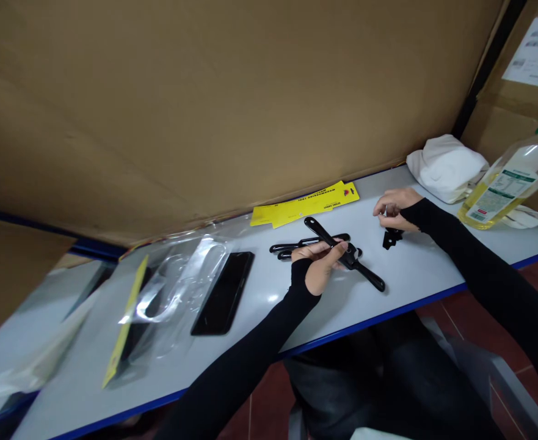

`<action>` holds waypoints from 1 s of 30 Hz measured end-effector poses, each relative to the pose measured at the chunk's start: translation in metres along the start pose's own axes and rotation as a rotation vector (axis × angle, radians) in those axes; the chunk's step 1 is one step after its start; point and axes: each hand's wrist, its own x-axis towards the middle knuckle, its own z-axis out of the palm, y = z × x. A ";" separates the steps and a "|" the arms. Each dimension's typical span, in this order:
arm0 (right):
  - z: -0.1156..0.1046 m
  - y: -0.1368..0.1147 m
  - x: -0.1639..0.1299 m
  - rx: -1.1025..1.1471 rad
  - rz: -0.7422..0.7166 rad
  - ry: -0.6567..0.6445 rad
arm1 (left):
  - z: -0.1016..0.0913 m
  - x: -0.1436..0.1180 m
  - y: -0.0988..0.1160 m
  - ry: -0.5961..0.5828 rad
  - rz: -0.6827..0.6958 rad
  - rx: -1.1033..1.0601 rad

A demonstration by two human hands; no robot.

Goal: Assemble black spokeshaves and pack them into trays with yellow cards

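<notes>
left hand (320, 264) grips black tool (342, 252) | right hand (394, 209) apart (pinching small part (385, 211))

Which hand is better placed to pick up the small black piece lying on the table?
The right hand, probably. It pinches a tiny metal part directly above the small black piece, nearly touching it. The left hand is farther off and already holds the long black tool.
</notes>
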 end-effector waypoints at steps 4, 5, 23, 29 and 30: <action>0.003 -0.035 -0.010 0.534 0.079 -0.026 | 0.000 0.001 0.000 0.007 0.017 0.005; 0.005 -0.044 -0.013 0.626 0.085 -0.048 | 0.000 0.002 -0.001 0.010 0.027 0.003; 0.043 -0.066 -0.027 0.420 -0.272 0.084 | -0.001 0.000 0.000 0.059 0.016 -0.035; 0.046 -0.061 -0.027 0.329 -0.340 0.111 | -0.001 -0.002 -0.001 0.030 -0.006 -0.038; 0.046 -0.061 -0.028 0.300 -0.364 0.114 | -0.001 -0.002 -0.001 0.031 -0.006 -0.039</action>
